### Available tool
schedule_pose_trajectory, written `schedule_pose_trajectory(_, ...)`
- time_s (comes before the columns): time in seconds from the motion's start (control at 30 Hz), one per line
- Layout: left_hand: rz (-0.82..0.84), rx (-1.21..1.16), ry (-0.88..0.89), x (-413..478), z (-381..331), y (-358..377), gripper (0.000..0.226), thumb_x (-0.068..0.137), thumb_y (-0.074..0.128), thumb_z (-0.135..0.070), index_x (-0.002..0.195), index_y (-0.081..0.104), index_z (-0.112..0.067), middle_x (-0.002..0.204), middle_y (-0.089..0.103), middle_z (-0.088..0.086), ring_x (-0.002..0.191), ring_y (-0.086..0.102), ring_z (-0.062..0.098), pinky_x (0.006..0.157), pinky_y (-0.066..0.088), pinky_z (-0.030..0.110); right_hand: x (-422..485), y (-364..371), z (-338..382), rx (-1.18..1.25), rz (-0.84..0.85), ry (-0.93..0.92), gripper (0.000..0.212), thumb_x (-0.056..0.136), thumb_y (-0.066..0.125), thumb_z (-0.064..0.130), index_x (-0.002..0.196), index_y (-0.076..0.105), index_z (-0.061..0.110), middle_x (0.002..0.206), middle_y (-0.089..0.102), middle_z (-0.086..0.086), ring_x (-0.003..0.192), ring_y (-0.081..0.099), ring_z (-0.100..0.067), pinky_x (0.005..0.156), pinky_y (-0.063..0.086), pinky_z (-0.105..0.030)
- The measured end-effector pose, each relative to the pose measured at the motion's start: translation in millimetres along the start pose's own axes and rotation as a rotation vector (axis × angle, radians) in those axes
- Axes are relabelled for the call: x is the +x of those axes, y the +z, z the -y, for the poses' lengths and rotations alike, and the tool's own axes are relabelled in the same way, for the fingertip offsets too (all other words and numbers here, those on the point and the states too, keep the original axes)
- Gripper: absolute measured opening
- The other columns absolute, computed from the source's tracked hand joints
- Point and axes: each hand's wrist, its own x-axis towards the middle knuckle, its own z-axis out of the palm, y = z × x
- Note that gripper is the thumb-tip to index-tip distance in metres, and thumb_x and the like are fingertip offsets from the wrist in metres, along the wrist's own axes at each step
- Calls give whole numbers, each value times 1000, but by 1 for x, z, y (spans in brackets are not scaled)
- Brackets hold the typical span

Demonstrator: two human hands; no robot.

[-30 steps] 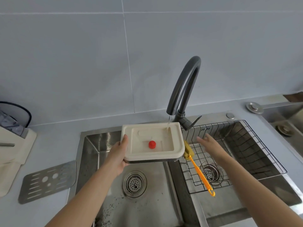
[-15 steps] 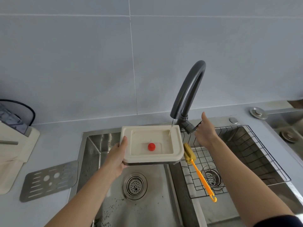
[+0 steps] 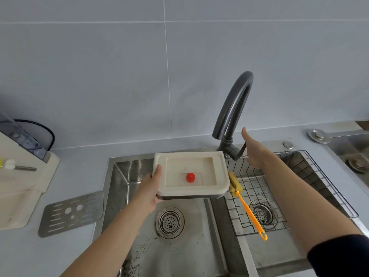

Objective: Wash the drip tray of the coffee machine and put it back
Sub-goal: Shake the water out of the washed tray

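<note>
just a cream drip tray (image 3: 191, 191), red float (image 3: 190, 177) upright inside

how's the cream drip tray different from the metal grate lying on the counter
The drip tray is cream plastic, deep and box-like, with a red knob inside; the grate is a thin, flat sheet of grey metal pierced with slots and round holes. The tray is held over the sink in the left hand; the grate lies untouched on the counter. Both are roughly rectangular with a rounded corner.

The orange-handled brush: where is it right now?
The orange-handled brush lies on the wire rack over the right sink basin, its yellow sponge head beside the right edge of the drip tray.
</note>
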Motion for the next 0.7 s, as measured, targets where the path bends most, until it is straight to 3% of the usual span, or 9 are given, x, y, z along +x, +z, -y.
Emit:
schedule_pose_trajectory(0.1, -4, -20, -5, -3, 1, -4, 41, 91, 43, -38, 119, 47, -9, 107, 59, 13, 86, 58, 23, 63, 48, 36, -19, 8, -8, -129, 10, -63, 91, 88, 37, 61, 148, -8, 10, 158, 2, -13, 144, 7, -30, 116, 10, -49)
schedule_pose_trajectory(0.2, -7, -27, -8, -4, 2, -11, 42, 91, 43, -39, 120, 47, -8, 109, 59, 14, 86, 59, 24, 72, 49, 40, -49, 31, -25, -204, 135, -194, 91, 88, 52, 44, 146, -11, 12, 156, 16, -11, 142, 17, -29, 114, 18, -45)
schedule_pose_trajectory(0.3, -15, -16, -7, -6, 2, -18, 42, 91, 42, -39, 119, 48, -8, 100, 60, 11, 86, 58, 24, 78, 48, 42, -72, 52, -50, -260, 257, -270, 107, 79, 70, 27, 146, -13, 18, 151, 27, -5, 132, 37, -19, 102, 41, -24)
schedule_pose_trajectory(0.37, -5, -11, -4, -8, 3, -24, 42, 92, 42, -39, 119, 48, -8, 100, 60, 10, 87, 58, 23, 75, 50, 40, -82, 62, -62, -234, 346, -380, 106, 65, 82, 23, 140, 6, 20, 136, 40, -2, 114, 49, 2, 78, 51, -8)
schedule_pose_trajectory(0.43, -9, -3, -3, -11, 4, -30, 41, 92, 43, -38, 118, 48, -9, 102, 61, 11, 88, 59, 23, 76, 50, 40, -85, 69, -72, -216, 390, -437, 107, 55, 86, 27, 133, 14, 22, 128, 42, 2, 116, 48, 8, 81, 53, -15)
schedule_pose_trajectory(0.5, -18, 8, -5, -14, 6, -38, 40, 92, 44, -38, 119, 49, -9, 109, 61, 12, 91, 59, 24, 79, 50, 42, -86, 75, -81, -194, 424, -461, 107, 54, 84, 20, 133, 12, 31, 133, 39, 2, 124, 45, 0, 91, 52, -26)
schedule_pose_trajectory(0.6, -20, 42, 6, -19, 9, -50, 41, 92, 44, -35, 123, 46, -10, 110, 61, 11, 96, 59, 26, 82, 50, 44, -88, 86, -91, -233, 439, -443, 140, 51, 87, 21, 143, -17, 22, 143, 31, 2, 136, 33, -13, 108, 39, -46)
schedule_pose_trajectory(0.7, -1, 63, 58, -22, 15, -64, 44, 91, 48, -28, 132, 37, -18, 110, 57, 7, 102, 55, 26, 84, 49, 46, -90, 97, -99, -276, 434, -427, 149, 47, 87, 28, 141, -28, 19, 144, 28, 5, 138, 27, -14, 112, 32, -47)
